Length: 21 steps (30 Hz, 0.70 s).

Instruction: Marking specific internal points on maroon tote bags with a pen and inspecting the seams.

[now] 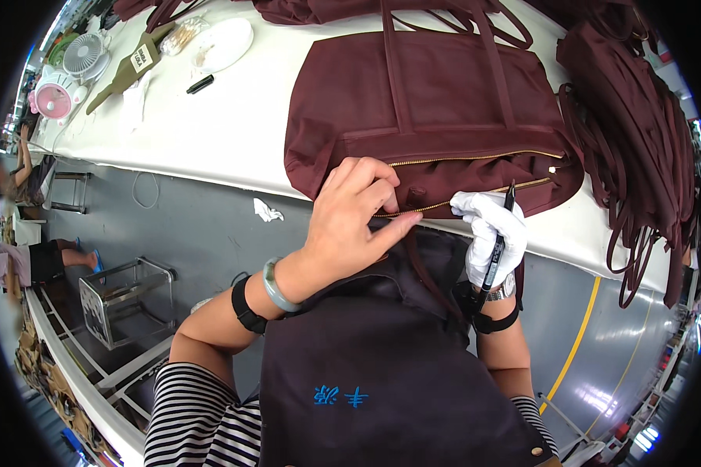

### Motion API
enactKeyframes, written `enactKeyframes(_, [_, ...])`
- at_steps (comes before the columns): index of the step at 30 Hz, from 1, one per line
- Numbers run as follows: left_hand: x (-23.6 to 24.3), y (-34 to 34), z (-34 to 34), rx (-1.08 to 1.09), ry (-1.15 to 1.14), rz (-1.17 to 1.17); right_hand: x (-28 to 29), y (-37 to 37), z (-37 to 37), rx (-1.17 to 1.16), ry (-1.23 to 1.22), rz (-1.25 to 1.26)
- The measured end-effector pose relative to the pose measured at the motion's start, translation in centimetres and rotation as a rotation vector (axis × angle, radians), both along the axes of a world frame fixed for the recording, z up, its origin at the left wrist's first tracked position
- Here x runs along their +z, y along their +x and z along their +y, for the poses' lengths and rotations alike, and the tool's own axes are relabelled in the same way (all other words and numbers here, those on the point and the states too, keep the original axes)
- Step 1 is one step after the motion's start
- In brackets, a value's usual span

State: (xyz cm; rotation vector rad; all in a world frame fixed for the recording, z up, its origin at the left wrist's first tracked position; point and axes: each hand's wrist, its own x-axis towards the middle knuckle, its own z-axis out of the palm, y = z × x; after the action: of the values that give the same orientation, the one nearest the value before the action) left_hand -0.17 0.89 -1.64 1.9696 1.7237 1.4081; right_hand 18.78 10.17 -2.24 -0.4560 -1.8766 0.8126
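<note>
A burgundy tote bag (pixel 448 89) lies on its side on the white table, its gold zipper (pixel 475 156) undone and its mouth facing me. My bare left hand (pixel 350 222) is closed on the near zipper edge, fingertips curled inside the opening and thumb outside. In my white-gloved right hand (pixel 491 229) is a black marker pen (pixel 495 261), held upright with its narrow end pointing away from me. The gloved fingertips touch the same zipper edge, right of my left hand. A small inner part of the lining shows between the hands.
More burgundy bags (pixel 639 132) are heaped at the right, their straps hanging over the edge of the table (pixel 234 132). A black cap (pixel 200 84), a white plate (pixel 224 43), an olive-coloured piece (pixel 136 66) and small fans (pixel 86 56) stand at the left. A metal-framed stool (pixel 128 300) is on the floor.
</note>
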Motion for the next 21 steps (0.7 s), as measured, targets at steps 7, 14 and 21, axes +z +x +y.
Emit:
enactKeyframes(7, [0.1,0.7,0.3,0.081,-0.117,-0.116,-0.3,0.2,0.2,0.005,0.024,-0.045])
enactKeyframes(14, [-0.3,0.7,0.9,0.057,-0.068,-0.082,0.4,0.2,-0.2,0.042,-0.154,0.011])
enactKeyframes(21, [-0.2,0.5,3.5,0.088,0.14,-0.011,2.4,-0.2,1.5,0.1,-0.373,0.034])
